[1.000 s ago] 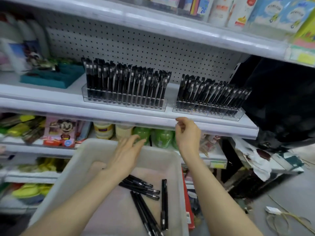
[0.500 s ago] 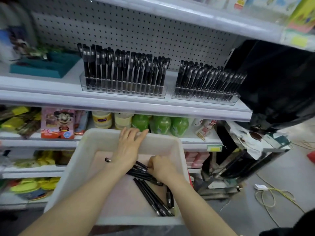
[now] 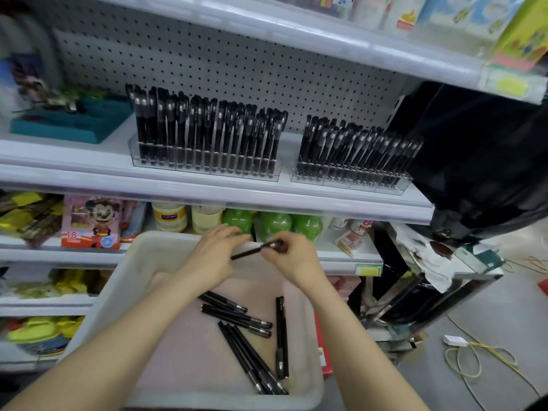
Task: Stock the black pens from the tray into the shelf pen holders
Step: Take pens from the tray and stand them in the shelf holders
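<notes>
My right hand [image 3: 289,261] pinches one black pen [image 3: 247,252] by its end, holding it level above the far rim of the white tray [image 3: 118,286]. My left hand [image 3: 212,258] hovers beside the pen's other end with fingers nearly straight; whether it touches the pen I cannot tell. Several more black pens [image 3: 252,336] lie loose on the tray floor. On the shelf above stand two clear pen holders, the left holder [image 3: 204,170] and the right holder [image 3: 350,179], both packed with upright black pens.
A teal organiser [image 3: 71,123] sits at the shelf's left. Below the pen shelf [image 3: 89,161] are green bottles [image 3: 275,223], jars and a cartoon box [image 3: 92,222]. A dark bag [image 3: 480,161] hangs at the right. Cables [image 3: 474,357] lie on the floor.
My right hand went from the shelf edge down into the tray, took a pen and lifted it above the tray's far rim. My left hand stayed near the rim.
</notes>
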The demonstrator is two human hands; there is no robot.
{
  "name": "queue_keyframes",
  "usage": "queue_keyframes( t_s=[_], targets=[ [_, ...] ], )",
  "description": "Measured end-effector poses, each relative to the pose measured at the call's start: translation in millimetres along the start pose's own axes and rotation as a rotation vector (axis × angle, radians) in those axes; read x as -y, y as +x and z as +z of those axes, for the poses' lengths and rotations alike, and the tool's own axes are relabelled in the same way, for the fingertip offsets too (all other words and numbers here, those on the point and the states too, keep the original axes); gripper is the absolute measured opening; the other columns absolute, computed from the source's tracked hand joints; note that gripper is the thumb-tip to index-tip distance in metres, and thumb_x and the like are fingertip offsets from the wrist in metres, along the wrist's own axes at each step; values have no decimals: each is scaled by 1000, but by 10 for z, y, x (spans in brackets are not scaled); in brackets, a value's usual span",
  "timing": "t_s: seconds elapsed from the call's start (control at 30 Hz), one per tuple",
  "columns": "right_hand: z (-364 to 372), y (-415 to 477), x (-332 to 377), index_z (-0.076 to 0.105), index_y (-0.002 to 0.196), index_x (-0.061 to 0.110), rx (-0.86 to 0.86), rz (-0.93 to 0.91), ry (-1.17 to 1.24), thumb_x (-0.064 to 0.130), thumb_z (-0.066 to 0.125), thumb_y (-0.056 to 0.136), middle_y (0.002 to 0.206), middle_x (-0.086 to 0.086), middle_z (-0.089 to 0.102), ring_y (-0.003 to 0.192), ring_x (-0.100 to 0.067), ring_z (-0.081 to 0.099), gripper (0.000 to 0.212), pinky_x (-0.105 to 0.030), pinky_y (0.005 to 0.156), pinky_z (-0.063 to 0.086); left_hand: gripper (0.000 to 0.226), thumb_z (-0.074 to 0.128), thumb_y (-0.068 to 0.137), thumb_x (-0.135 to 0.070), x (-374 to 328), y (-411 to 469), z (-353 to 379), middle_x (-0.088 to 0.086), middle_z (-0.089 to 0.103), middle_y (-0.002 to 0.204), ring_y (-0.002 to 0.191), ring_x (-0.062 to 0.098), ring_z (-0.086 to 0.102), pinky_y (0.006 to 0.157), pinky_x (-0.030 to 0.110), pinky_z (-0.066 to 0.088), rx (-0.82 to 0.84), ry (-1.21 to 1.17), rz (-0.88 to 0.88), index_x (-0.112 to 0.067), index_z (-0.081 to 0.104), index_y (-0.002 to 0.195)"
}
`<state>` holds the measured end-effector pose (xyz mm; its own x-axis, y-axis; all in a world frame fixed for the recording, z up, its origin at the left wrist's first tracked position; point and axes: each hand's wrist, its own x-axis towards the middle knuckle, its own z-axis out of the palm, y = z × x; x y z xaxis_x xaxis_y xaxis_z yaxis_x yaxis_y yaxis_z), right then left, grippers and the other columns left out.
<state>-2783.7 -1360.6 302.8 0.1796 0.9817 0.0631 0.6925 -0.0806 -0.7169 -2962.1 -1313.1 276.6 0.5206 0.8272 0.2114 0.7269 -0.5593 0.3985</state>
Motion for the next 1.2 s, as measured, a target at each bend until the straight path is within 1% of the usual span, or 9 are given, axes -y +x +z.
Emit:
queue_keyframes(
  t_s=[0.1, 0.17, 0.23, 0.4, 0.5, 0.57, 0.73, 1.0, 1.2],
  targets=[
    [-272, 132, 86, 67, 80, 13, -70, 57, 424, 16, 74, 82, 72, -1, 69, 70, -19, 64, 8, -34, 66, 56, 44, 55, 87, -5, -158, 112, -79, 3, 63, 117, 111, 23, 55, 90, 31, 41, -63, -88, 18, -22, 62, 126],
    [-398, 195, 117, 63, 82, 8, -107, 81, 646, 9, 70, 86, 66, -3, 67, 68, -20, 64, 8, -29, 61, 54, 19, 57, 92, -18, -304, 232, -88, -1, 68, 97, 92, 23, 61, 72, 33, 45, -91, -132, -23, -25, 68, 107],
    [-473, 243, 104, 60, 90, 2, -140, 73, 742, 5, 66, 89, 68, -7, 66, 67, -20, 63, 7, -25, 60, 54, 9, 57, 93, -23, -445, 373, -78, -2, 68, 92, 87, 23, 62, 68, 35, 46, -113, -139, -34, -25, 66, 97],
    [-768, 442, -100, 59, 103, -1, -191, -13, 647, 4, 65, 90, 75, -10, 64, 72, -21, 63, 15, -38, 69, 55, 16, 55, 96, -26, -790, 792, -65, -4, 65, 101, 96, 21, 61, 79, 38, 49, -132, -80, 52, -25, 65, 107],
    [-1157, 654, -181, 58, 108, 6, -311, -26, 599, 9, 64, 92, 87, -14, 69, 81, -29, 68, 17, -31, 64, 58, 32, 54, 97, -23, -934, 1111, -87, -4, 53, 131, 120, 18, 48, 98, 36, 44, -258, -2, 128, -23, 60, 128],
    [-1450, 823, -207, 58, 104, 13, -425, -86, 476, 15, 64, 93, 89, -12, 71, 82, -28, 69, 13, -34, 66, 59, 45, 58, 94, -13, -948, 1342, -108, 2, 42, 145, 132, 22, 38, 105, 40, 43, -324, 118, 167, -18, 51, 137],
    [-1849, 1226, -135, 59, 95, 28, -572, -180, 275, 23, 65, 92, 83, 5, 69, 79, -14, 69, 8, -41, 75, 59, 69, 63, 80, 8, -895, 1686, -97, 10, 40, 145, 133, 28, 35, 100, 41, 47, -251, 314, 136, -10, 42, 143],
    [-1553, 1545, -220, 68, 105, 10, -455, -186, -6, 26, 64, 93, 92, -4, 73, 86, -20, 67, 21, -42, 82, 55, 81, 55, 74, 17, -963, 1693, -70, 7, 38, 137, 125, 25, 34, 88, 38, 52, -240, 290, 92, -10, 34, 148],
    [-1404, 1566, -255, 67, 105, 7, -465, -142, -35, 24, 62, 95, 88, -7, 72, 82, -25, 67, 21, -44, 81, 54, 80, 55, 78, 15, -953, 1688, -76, 5, 36, 141, 130, 24, 31, 96, 36, 48, -217, 282, 112, -12, 29, 150]
  ],
)
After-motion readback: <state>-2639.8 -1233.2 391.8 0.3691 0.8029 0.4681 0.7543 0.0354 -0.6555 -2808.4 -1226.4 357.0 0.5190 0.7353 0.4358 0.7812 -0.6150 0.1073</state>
